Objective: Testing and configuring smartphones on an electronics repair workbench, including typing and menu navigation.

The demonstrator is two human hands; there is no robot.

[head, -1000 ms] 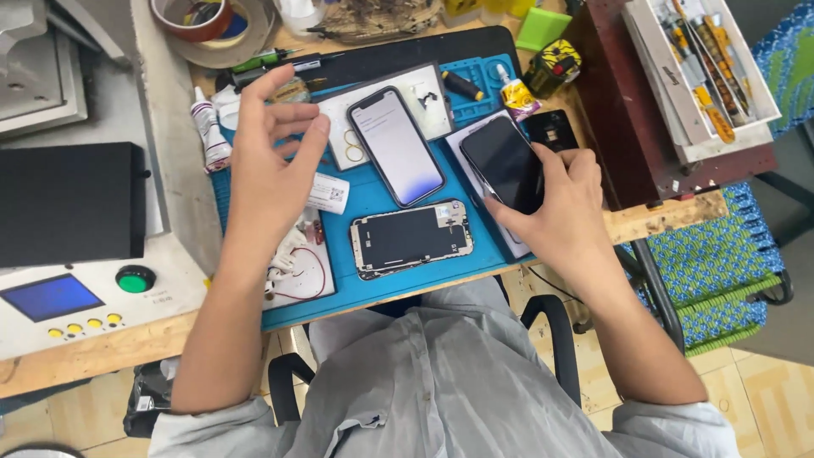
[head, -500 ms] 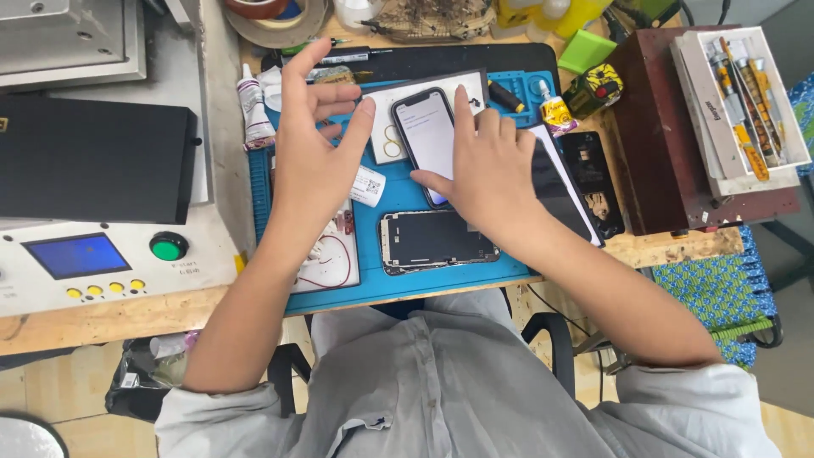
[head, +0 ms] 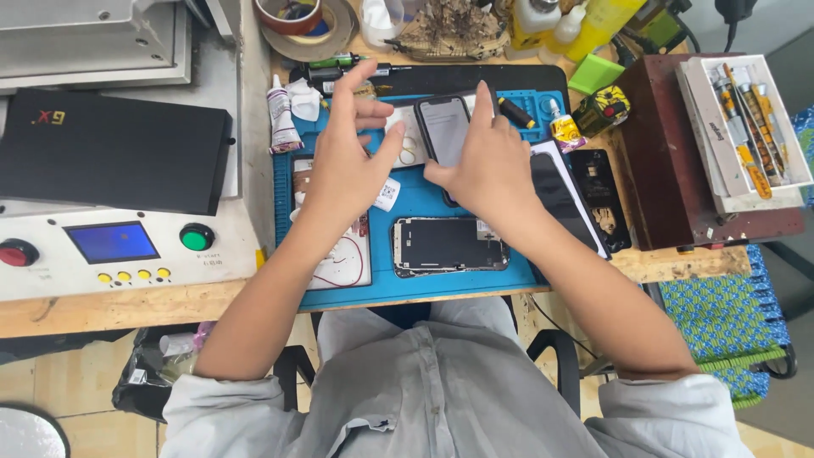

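Note:
A smartphone with a pale lit screen (head: 441, 127) lies at the back of the blue work mat (head: 424, 284). My right hand (head: 487, 165) grips it, thumb at its lower left edge and forefinger along its right side. Just left of the phone, my left hand (head: 343, 165) hovers over the mat with fingers spread and nothing in it. An opened phone frame (head: 448, 244) lies on the mat in front of both hands. To the right of my right wrist lies a dark screen panel (head: 560, 199), with a black phone back (head: 599, 199) beside it.
A grey machine (head: 127, 246) with a blue display and green and red buttons stands at the left, a black box (head: 110, 148) on top of it. Tape rolls (head: 297, 21) and bottles (head: 551, 21) line the back. A brown box holding a tool tray (head: 738, 127) is at the right.
My right hand left the dark screen panel at the right and moved left onto the lit phone. My left hand stayed raised over the mat. The view shifted.

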